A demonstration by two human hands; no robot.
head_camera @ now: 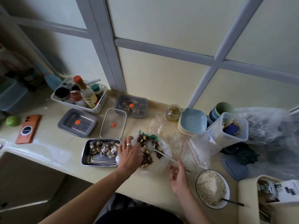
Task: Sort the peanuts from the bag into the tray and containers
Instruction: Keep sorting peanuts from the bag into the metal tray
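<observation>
We work at a pale cream table [48,143] under a frosted window [161,70] with grey bars. The clear bag [163,159] lies open at the near middle, full of pale peanuts [143,149] among dark seeds. Our left hand [129,152] lies spread on its left rim; our right hand [178,175] pinches a spoon [149,144], handle near-right, bowl far-left inside the bag. The steel tray [100,160] sits just left.

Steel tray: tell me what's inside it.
The steel tray holds three clumps of peanuts along its far side; its near half shows bare steel. The left hand covers its right edge.
</observation>
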